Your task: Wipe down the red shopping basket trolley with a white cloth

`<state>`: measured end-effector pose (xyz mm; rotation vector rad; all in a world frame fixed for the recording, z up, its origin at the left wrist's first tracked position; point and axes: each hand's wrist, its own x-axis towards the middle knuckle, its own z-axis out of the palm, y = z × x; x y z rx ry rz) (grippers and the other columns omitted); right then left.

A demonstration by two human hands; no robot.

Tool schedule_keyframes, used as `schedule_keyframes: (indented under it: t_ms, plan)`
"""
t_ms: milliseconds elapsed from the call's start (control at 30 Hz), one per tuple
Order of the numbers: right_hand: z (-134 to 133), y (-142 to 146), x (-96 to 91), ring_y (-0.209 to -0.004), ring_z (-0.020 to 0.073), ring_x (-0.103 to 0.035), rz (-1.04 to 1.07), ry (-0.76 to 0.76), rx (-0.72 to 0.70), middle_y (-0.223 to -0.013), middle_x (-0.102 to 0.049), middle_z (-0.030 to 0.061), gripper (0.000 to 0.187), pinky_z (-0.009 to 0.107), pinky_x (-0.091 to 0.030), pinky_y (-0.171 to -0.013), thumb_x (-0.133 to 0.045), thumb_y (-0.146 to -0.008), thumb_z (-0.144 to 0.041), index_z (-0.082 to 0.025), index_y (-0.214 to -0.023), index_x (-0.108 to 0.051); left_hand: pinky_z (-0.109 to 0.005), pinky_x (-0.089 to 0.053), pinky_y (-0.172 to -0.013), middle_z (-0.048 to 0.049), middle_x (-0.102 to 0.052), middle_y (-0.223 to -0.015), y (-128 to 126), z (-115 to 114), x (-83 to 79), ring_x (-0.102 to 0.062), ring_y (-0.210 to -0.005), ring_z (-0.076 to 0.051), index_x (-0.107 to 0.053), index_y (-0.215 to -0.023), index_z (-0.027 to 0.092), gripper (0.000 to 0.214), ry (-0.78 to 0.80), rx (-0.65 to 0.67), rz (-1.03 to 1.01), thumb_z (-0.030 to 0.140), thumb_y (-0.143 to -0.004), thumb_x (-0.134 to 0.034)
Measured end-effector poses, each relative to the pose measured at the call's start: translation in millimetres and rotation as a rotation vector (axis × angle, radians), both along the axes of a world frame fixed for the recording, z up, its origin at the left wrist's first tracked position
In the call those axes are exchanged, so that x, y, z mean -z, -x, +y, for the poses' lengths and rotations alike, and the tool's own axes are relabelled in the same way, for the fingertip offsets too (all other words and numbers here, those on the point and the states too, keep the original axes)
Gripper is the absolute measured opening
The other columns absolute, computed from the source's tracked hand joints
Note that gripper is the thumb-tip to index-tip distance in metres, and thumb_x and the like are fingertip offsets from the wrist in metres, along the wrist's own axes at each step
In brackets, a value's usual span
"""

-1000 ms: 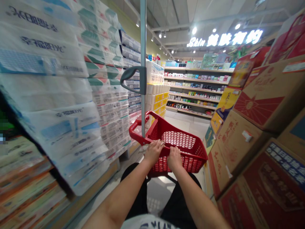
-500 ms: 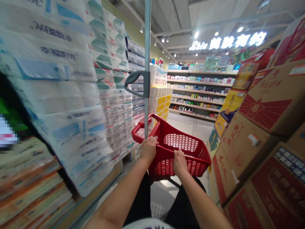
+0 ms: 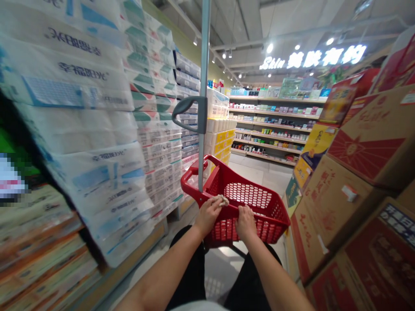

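In front of me stands a red plastic shopping basket (image 3: 272, 222) with perforated sides and an upright grey pole (image 3: 205, 56) that carries a loop-shaped grip (image 3: 188, 114). My left hand (image 3: 209, 214) is closed on a crumpled pale cloth (image 3: 223, 200), which rests against the basket's near rim. My right hand (image 3: 245, 221) has its fingers curled over the same rim, a little to the right, with its thumb mostly out of sight. Through its open top I see the perforated far wall of the basket.
Tall stacks of wrapped tissue packs (image 3: 94, 77) rise on the left. Piled cardboard cartons (image 3: 366, 134) line the right side. Shelves of small boxes and bottles (image 3: 275, 121) stand at the far end, below a lit sign (image 3: 313, 58). A pale tiled floor (image 3: 256, 172) runs between.
My left hand has slid right along the near rim, away from the pole, and more of the cloth shows. My right hand keeps its hold. The view has shifted slightly.
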<state>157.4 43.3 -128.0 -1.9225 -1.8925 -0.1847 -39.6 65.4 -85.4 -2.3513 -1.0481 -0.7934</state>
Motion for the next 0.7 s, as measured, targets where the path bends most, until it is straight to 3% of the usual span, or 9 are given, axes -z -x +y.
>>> schedule_keyframes:
  t_ms: [100, 200, 333, 433, 533, 700]
  plan:
    - [0.1, -1.8, -0.1, -0.133, 0.028, -0.032, 0.006, -0.002, -0.026, -0.132, -0.049, 0.0157, 0.05, 0.038, -0.019, -0.113, -0.051, -0.079, -0.016, -0.01, -0.128, -0.049, -0.04, -0.042, -0.101, -0.0046, -0.048, -0.141, 6.3, 0.3, -16.6, -0.048, -0.119, -0.021, -0.055, -0.125, 0.02, 0.037, -0.016, -0.146, -0.111, 0.015, -0.093, -0.037]
    - [-0.8, 1.3, -1.8, -0.134, 0.029, -0.03, 0.013, -0.001, -0.014, -0.134, -0.047, 0.0172, 0.051, 0.041, -0.017, -0.114, -0.051, -0.078, -0.018, -0.008, -0.129, -0.048, -0.04, -0.039, -0.102, -0.0086, -0.047, -0.141, 3.7, -0.5, -23.5, -0.045, -0.123, -0.021, -0.05, -0.13, 0.015, 0.04, -0.009, -0.157, -0.103, 0.012, -0.093, -0.034]
    - [-5.5, 16.5, -4.4, -0.14, 0.0256, -0.022, -0.026, -0.059, -0.172, -0.147, -0.034, 0.0146, 0.066, 0.042, -0.016, -0.115, -0.046, -0.076, -0.012, -0.008, -0.141, -0.035, -0.033, -0.039, -0.104, -0.0022, -0.052, -0.137, -9.0, -0.7, -15.6, -0.046, -0.121, -0.018, -0.054, -0.126, 0.02, 0.036, 0.057, -0.039, -0.01, 0.016, -0.094, -0.038]
    - [-7.3, 24.9, -3.2, -0.142, 0.0216, -0.018, -0.038, -0.099, -0.304, -0.152, -0.028, 0.0107, 0.073, 0.041, -0.017, -0.116, -0.04, -0.075, -0.008, -0.009, -0.146, -0.025, -0.036, -0.037, -0.106, -0.0022, -0.052, -0.137, -14.3, 1.4, -10.5, -0.047, -0.121, -0.019, -0.053, -0.128, 0.021, 0.036, 0.066, -0.11, -0.051, 0.02, -0.094, -0.038]
    - [-5.0, 22.2, 0.8, -0.141, 0.0222, -0.021, -0.01, -0.095, -0.291, -0.151, -0.03, 0.0104, 0.075, 0.041, -0.019, -0.116, -0.04, -0.074, -0.007, -0.008, -0.147, -0.025, -0.039, -0.039, -0.104, -0.0046, -0.051, -0.138, -14.8, 2.4, -5.2, -0.046, -0.123, -0.02, -0.049, -0.131, 0.02, 0.04, 0.03, -0.153, -0.088, 0.017, -0.094, -0.038]
    - [-1.5, 10.2, 7.6, -0.14, 0.0243, -0.024, -0.005, -0.117, -0.277, -0.149, -0.033, 0.0125, 0.069, 0.041, -0.022, -0.115, -0.041, -0.077, -0.006, -0.007, -0.145, -0.028, -0.041, -0.04, -0.103, -0.0076, -0.048, -0.141, -3.9, 10.7, -1.4, -0.042, -0.128, -0.021, -0.047, -0.133, 0.018, 0.043, 0.036, -0.087, -0.071, 0.011, -0.093, -0.032]
